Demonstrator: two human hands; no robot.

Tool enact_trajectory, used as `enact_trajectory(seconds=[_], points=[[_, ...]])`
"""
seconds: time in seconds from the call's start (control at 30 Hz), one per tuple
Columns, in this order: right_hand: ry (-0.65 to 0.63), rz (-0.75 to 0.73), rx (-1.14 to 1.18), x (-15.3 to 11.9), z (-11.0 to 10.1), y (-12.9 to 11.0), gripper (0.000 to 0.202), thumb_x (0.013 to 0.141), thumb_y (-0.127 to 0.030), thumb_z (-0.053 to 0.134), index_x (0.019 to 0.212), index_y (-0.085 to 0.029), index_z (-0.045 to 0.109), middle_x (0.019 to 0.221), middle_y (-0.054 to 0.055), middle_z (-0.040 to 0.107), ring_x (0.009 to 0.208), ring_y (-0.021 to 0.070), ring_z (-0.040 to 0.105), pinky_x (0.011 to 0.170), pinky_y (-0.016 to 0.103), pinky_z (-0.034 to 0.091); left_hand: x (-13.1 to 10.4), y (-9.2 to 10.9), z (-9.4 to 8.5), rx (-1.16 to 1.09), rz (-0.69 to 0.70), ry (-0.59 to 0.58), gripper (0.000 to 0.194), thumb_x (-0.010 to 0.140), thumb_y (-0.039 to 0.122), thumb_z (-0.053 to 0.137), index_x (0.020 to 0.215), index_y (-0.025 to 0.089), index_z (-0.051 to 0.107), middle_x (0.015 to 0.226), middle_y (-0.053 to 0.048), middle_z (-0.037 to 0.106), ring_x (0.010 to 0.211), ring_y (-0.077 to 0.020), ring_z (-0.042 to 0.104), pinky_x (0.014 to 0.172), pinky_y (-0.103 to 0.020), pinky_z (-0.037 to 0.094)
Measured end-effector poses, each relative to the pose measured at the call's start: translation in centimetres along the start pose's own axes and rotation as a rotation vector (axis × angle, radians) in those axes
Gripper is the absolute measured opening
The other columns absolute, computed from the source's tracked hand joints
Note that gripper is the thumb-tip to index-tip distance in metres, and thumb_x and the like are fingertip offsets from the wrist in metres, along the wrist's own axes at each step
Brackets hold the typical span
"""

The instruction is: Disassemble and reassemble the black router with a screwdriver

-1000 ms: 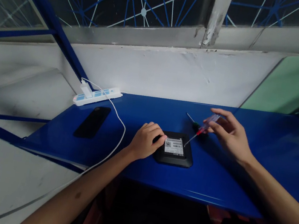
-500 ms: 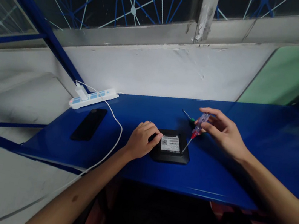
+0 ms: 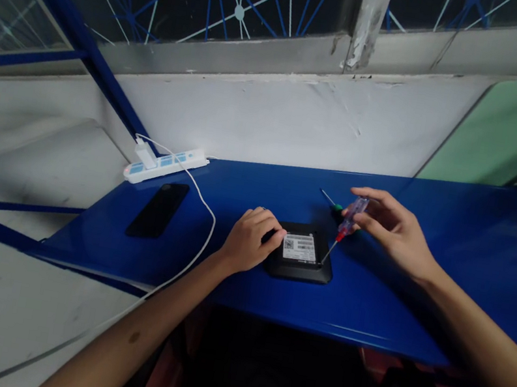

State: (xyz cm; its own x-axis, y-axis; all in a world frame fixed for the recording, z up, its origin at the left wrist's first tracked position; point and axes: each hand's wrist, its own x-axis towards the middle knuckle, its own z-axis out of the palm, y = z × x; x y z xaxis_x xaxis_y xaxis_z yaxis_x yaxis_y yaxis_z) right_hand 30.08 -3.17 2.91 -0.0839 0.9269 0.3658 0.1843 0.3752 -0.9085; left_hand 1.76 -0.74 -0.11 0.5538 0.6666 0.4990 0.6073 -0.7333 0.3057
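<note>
At the near right corner of the black device [image 3: 299,272], the tip of the clear-handled screwdriver [image 3: 352,217] appears to meet the casing beside the label [image 3: 299,248], its shaft leaning; that looks like working contact, with the device steadied. The right hand [image 3: 402,239] has its fingers pinching the handle, above and right of the device. The left hand [image 3: 249,241] has its fingers curled together, thumb on the device's left side. The device lies flat on the table [image 3: 366,317], a green-handled screwdriver [image 3: 329,198] beyond it, a phone [image 3: 158,210] well left.
</note>
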Motion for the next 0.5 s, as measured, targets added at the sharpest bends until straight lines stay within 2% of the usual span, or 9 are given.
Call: enact_trajectory(seconds=[0.5], points=[[0.028, 0.047, 0.034, 0.05, 0.09, -0.01, 0.038, 0.083, -0.037, 0.073, 0.119, -0.031, 0.064, 0.089, 0.002, 0.070, 0.072, 0.0175, 0.066, 0.072, 0.036, 0.060, 0.03, -0.02, 0.00, -0.029, 0.012, 0.014, 0.028, 0.101, 0.033, 0.044, 0.081, 0.020, 0.060, 0.085, -0.003, 0.066, 0.081, -0.0187, 0.057, 0.078, -0.035, 0.042]])
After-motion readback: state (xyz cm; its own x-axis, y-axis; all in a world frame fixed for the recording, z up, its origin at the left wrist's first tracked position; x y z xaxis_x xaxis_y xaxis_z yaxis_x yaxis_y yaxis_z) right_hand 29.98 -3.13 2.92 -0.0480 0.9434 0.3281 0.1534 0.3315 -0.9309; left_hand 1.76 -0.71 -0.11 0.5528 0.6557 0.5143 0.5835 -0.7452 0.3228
